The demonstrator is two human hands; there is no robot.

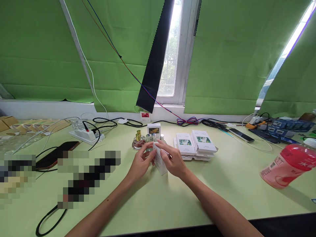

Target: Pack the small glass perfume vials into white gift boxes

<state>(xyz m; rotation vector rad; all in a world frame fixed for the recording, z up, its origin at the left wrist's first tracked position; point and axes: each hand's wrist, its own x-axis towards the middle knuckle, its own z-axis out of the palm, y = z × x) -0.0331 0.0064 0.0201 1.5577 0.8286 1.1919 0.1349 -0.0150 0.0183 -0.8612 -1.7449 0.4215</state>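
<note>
Your left hand (141,163) and right hand (174,161) both grip the small white box (160,163) upright on the pale green table (153,200), fingertips pinching its top end, so you appear to be working the flap at that end; the next move likely calls for a steady left-hand hold while the right fingers work the flap. Just behind the box stand small glass bottles (148,140) with gold and silver caps and another printed carton (153,128). Right of the box lies a stack of flat white cartons (195,146); far right of it, a pink bottle (287,166) lies tilted.
</note>
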